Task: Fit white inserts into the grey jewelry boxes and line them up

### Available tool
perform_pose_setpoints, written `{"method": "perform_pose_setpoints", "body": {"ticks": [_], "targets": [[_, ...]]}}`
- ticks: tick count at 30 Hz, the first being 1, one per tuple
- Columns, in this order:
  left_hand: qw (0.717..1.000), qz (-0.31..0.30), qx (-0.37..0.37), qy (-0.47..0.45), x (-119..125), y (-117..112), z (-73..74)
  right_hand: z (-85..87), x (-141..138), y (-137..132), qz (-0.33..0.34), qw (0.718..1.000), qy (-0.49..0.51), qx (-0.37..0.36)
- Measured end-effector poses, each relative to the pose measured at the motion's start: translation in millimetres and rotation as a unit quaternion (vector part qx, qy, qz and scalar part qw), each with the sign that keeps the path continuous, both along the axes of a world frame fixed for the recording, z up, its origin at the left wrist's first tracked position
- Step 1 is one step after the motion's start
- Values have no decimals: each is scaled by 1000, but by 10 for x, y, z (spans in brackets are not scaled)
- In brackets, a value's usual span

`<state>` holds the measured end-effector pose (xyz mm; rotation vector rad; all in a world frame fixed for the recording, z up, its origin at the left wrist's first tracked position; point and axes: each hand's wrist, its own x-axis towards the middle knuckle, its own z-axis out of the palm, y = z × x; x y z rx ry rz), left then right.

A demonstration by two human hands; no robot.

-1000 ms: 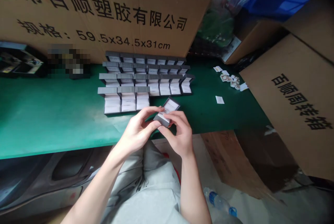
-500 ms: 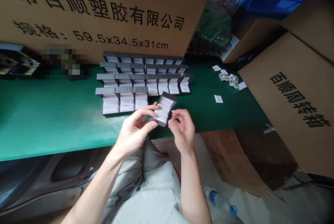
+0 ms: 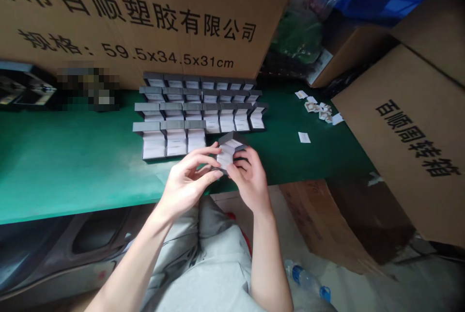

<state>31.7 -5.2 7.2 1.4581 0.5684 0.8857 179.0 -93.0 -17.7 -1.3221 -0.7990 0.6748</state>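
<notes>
Between my hands, above the front edge of the green table, is a small dark jewelry box [image 3: 232, 138] with its lid up and a white lining inside. My left hand [image 3: 189, 174] grips its left side, fingers and thumb closed on the edge. On the right side, my right hand [image 3: 250, 176] is closed round the same box, thumb at the lower front corner and fingers along the side. Just beyond stand several rows of similar open jewelry boxes [image 3: 176, 143], dark outside and white within.
A large printed carton [image 3: 145, 21] stands behind the rows. White cards and small pieces [image 3: 321, 110] lie at the right on the green table [image 3: 90, 166], beside another carton [image 3: 407, 147]. Dark boxes [image 3: 29, 86] sit at the far left. A plastic bottle [image 3: 305, 278] lies on the floor.
My right hand has moved in from beside the box and closed on its right side. The box has turned and its lid now tilts more toward me.
</notes>
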Motion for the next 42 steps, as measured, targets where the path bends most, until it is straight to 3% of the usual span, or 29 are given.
{"method": "perform_pose_setpoints", "body": {"ticks": [9, 15, 23, 27, 32, 42], "targets": [[976, 3, 189, 113, 46, 8, -102, -53, -15, -18, -70, 992, -104, -23], [958, 20, 255, 128, 94, -23, -165, -81, -58, 15, -86, 978, -177, -67], [934, 120, 275, 192, 159, -121, -168, -49, -23, 162, -91, 973, -202, -72], [938, 99, 265, 198, 174, -124, -177, -52, 8, 228, -83, 972, -206, -71], [918, 95, 301, 241, 188, -112, -204, -5, 15, 315, -57, 970, -220, -89], [923, 91, 285, 241, 196, -116, -131, 66, 19, 359, -38, 959, -276, -54]]}}
